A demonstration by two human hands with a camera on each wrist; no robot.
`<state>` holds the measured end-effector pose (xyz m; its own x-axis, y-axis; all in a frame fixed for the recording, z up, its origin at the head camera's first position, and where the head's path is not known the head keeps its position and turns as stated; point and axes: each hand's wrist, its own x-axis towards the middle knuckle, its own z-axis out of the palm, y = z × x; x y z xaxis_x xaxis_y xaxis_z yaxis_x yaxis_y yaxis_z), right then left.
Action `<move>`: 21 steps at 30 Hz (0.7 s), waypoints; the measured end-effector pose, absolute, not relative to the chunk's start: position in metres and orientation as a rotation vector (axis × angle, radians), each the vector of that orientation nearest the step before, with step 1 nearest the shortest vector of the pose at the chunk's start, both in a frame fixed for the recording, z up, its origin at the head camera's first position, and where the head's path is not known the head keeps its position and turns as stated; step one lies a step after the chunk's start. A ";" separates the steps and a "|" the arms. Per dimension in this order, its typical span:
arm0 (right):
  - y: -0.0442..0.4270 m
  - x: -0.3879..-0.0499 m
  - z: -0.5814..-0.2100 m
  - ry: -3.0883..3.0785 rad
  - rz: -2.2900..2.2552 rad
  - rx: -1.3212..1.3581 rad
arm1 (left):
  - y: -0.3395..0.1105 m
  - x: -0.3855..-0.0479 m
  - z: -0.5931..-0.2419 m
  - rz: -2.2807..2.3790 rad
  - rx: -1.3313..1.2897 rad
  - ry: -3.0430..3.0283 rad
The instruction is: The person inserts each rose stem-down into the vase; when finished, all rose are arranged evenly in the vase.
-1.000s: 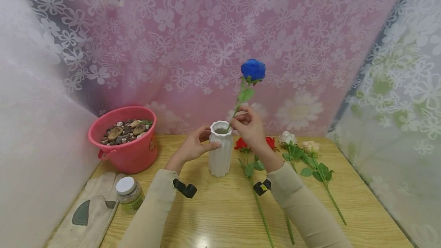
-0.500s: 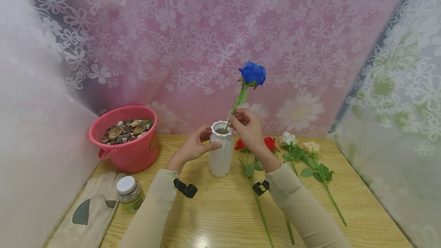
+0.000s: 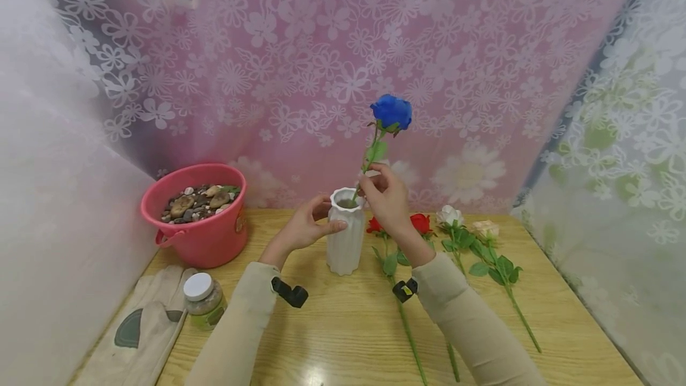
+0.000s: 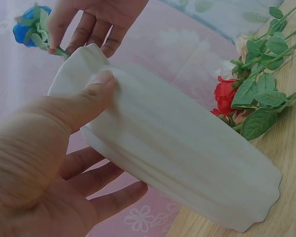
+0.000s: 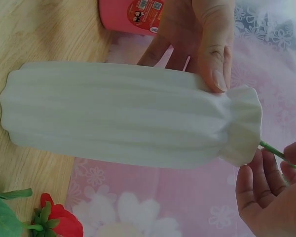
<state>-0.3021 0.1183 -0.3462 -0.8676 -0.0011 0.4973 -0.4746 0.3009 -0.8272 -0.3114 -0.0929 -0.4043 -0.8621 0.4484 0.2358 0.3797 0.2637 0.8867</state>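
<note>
A white ribbed vase (image 3: 345, 243) with a scalloped rim stands upright on the table. My left hand (image 3: 306, 226) grips it near the neck, thumb on the front and fingers around the far side, as the left wrist view of the vase (image 4: 187, 153) also shows. Above the rim, my right hand (image 3: 387, 198) pinches the green stem of a blue rose (image 3: 392, 113). The stem's lower end is inside the vase mouth, and the bloom leans to the right. In the right wrist view the stem (image 5: 274, 149) enters the mouth beside my fingers.
Right of the vase lie red roses (image 3: 421, 223), a white rose (image 3: 449, 215) and a cream rose (image 3: 485, 229). A pink bucket of stones (image 3: 206, 243) stands at the left, near a lidded jar (image 3: 205, 302) and gloves (image 3: 145, 320). A floral curtain (image 3: 300, 76) hangs behind.
The blue rose first dipped slightly with my right hand, then the hand shifted a little higher along the stem. The left hand and vase have stayed in place.
</note>
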 end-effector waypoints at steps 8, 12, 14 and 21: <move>0.114 -0.302 -0.344 -2.102 1.633 0.428 | -0.092 -0.310 -0.403 1.677 0.787 2.463; 0.113 -0.303 -0.344 -2.096 1.629 0.431 | -0.092 -0.310 -0.403 1.671 0.787 2.473; 0.113 -0.304 -0.344 -2.100 1.628 0.421 | -0.092 -0.309 -0.402 1.671 0.794 2.473; 0.111 -0.307 -0.346 -2.091 1.599 0.383 | -0.092 -0.311 -0.404 1.682 0.811 2.461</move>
<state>-0.3066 0.1112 -0.3461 -0.8472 0.0648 0.5274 -0.4920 0.2790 -0.8247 -0.3111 -0.0918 -0.4040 -0.8610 0.4463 0.2440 0.3895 0.2699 0.8806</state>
